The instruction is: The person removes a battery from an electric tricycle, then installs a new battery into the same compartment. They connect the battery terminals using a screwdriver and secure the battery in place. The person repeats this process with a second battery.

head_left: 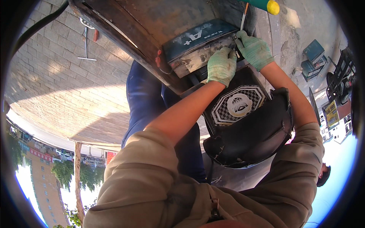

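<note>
A lead-acid battery (201,37) with a teal label lies in a rusty metal compartment (137,22). My left hand (222,67), in a dirty green knit glove, rests at the battery's near right edge; its curled fingertips are hidden. My right hand (253,50), gloved alike, is at the battery's right end, where thumb and fingers pinch a small metal piece (235,36) too small to identify. A thin white-and-orange stick (244,17) stands just beyond my right fingers. A red terminal cover (158,58) with a cable hangs at the battery's left end.
Below my hands are a black panel with an octagonal sticker (238,105) and a torn black seat (251,136). A T-handled tool (86,45) lies on the paving at left. Teal-labelled batteries (313,52) stand at right. A person's head (324,175) shows at the right rim.
</note>
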A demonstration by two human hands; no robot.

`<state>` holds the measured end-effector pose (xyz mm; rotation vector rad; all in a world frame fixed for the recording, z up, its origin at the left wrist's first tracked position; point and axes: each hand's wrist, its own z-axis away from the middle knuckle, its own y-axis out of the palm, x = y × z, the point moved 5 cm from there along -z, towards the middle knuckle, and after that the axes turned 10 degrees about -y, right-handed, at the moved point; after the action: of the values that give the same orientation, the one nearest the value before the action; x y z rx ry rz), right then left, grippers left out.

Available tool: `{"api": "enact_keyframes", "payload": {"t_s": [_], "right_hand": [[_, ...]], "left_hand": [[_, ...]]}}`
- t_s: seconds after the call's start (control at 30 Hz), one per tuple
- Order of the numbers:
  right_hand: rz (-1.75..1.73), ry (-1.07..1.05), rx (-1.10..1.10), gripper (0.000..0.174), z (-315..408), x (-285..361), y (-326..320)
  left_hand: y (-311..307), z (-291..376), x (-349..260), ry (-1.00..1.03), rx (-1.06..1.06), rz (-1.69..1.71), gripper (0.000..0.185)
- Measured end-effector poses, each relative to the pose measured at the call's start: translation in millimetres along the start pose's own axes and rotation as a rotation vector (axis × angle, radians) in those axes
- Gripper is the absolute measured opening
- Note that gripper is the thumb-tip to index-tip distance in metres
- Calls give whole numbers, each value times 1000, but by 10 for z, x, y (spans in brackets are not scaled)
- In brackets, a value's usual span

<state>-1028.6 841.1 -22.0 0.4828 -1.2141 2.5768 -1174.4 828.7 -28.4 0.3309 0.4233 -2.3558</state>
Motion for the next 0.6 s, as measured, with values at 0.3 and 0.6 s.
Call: {"api": "enact_keyframes", "payload": {"t_s": [0.3, 0.6], "right_hand": [[12, -81, -84, 16, 12, 10, 2], [105, -102, -106, 18, 29, -23, 71]], "left_hand": [[-29, 29, -29, -2, 5, 15, 25], [-52, 52, -36, 7, -12, 34, 25]]}}
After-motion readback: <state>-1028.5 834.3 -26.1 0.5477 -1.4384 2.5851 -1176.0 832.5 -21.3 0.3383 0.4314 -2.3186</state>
